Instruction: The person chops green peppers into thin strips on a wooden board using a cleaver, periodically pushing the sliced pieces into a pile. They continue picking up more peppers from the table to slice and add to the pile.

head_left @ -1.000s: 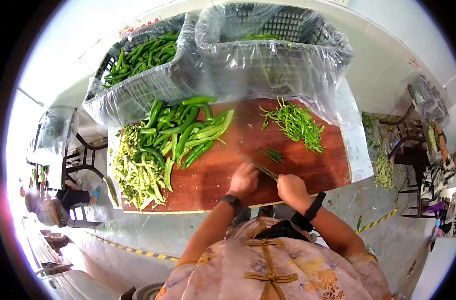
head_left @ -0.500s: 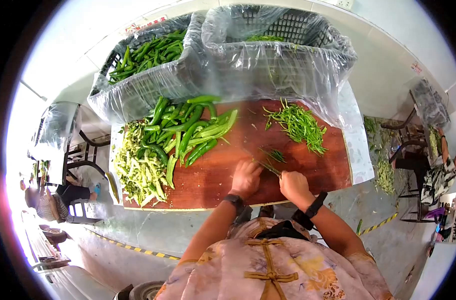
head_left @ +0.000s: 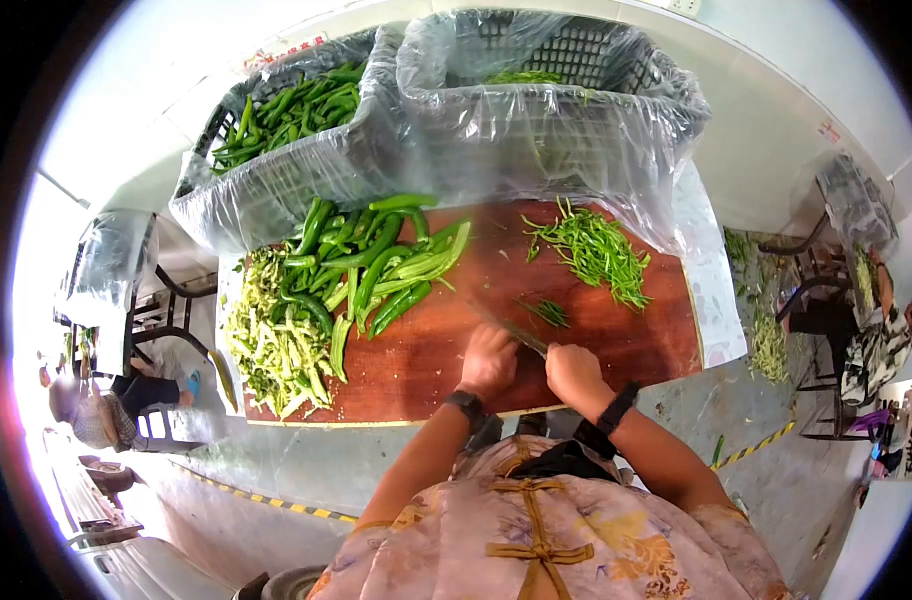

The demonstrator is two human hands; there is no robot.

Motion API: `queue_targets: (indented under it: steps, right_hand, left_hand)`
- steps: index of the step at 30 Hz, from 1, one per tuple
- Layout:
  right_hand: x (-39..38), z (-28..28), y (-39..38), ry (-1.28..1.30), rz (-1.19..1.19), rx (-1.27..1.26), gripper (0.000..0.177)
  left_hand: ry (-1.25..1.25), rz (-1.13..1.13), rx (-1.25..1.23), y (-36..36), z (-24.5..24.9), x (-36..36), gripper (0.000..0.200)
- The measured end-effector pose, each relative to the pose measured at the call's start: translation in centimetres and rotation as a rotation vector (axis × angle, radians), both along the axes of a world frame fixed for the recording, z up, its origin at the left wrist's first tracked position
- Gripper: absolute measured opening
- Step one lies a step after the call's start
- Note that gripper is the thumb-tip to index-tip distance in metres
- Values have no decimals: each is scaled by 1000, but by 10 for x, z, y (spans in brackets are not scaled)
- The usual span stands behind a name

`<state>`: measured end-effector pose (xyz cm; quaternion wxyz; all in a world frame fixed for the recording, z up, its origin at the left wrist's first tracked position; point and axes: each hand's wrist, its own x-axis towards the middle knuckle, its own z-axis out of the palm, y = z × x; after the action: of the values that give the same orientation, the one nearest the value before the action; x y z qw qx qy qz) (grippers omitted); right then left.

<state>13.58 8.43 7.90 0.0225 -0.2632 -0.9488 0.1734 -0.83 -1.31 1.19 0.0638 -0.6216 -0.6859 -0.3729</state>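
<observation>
My right hand (head_left: 576,376) is wrapped round the handle of a knife (head_left: 516,332), whose blade points up and left over the brown board (head_left: 426,365). Close to the blade's left side, my left hand (head_left: 490,360) is closed on the board; what its fingers hold is hidden. A few green shreds (head_left: 548,312) lie just above the knife. Farther back on the right is a larger pile of green shreds (head_left: 596,250). Whole and split green peppers (head_left: 376,255) are heaped at the left, beside pale green pepper cores (head_left: 271,345).
Two plastic-lined crates stand behind the board, the left crate (head_left: 276,185) holding green peppers and the right crate (head_left: 556,120) holding some shreds. One person (head_left: 101,415) sits at the far left, another (head_left: 871,350) at the far right. Trimmings (head_left: 769,345) lie on the floor.
My right hand and the knife have moved left, nearer my left hand. The blade now reaches farther up and left. My left hand has shifted slightly.
</observation>
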Motion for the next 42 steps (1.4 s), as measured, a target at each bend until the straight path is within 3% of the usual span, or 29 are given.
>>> queue_targets:
  steps: [5,20,30,42]
  right_hand:
    - [-27,-14,17,44,-21,50,18]
    - [19,6,3,-37,19,15,16]
    - [-30,-18,17,19,-17,-3,18]
    - [12,4,9,-60,8,-44,20]
  left_hand:
    - [4,14,30,1,-10,-1,25]
    - [-12,10,-14,-1,-8,-1,24]
    - [-45,13,33,1,-6,-1,24]
    - [-54,20,-20,-3,-5,1,25]
